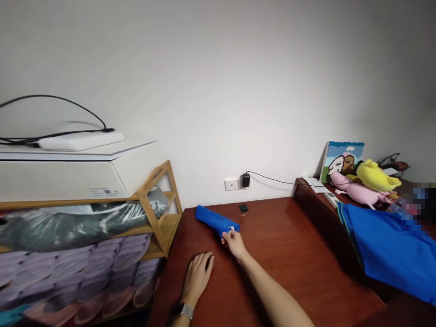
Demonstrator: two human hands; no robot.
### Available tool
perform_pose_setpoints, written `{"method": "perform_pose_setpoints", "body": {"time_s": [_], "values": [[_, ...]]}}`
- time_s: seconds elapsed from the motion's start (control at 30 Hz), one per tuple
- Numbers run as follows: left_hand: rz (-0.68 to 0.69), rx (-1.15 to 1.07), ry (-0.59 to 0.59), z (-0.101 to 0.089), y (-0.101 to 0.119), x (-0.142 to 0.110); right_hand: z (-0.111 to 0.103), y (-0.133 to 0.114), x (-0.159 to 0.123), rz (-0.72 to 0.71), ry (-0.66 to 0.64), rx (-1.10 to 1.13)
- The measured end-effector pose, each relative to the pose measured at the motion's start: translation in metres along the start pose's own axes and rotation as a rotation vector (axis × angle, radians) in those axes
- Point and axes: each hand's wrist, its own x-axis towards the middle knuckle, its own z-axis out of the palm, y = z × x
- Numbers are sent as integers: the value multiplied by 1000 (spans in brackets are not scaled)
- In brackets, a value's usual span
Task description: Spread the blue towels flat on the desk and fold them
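A folded blue cloth (214,219) lies slantwise near the back left of the reddish-brown wooden tabletop (272,254). At its right end, by a small white tag, my right hand (234,244) pinches the cloth between thumb and fingers. My left hand (199,274), with a watch at the wrist, rests palm down on the tabletop nearer to me, apart from the cloth. Its fingers are stretched out and hold nothing. The underside of the folded cloth is hidden.
Left of the table stands a wooden rack (160,227) with slippers (112,263) and a white box (68,177). Along the right, a raised ledge bears a larger blue cloth (391,245), a pink plush toy (357,191) and a yellow one (376,176). A plugged-in black charger (245,180) trails a cord.
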Motion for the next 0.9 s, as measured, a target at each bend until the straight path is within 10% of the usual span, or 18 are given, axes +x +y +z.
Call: {"method": "perform_pose_setpoints", "body": {"time_s": [0.17, 0.57, 0.9], "values": [[18, -291, 192, -16, 58, -14, -24, -12, -66, -188, -189, 335], [-10, -938, -236, -140, 187, 8, -147, -142, -157, -402, -446, 301], [-30, -849, 46, -177, 235, -3, -188, -163, -196, -427, -470, 188]]}}
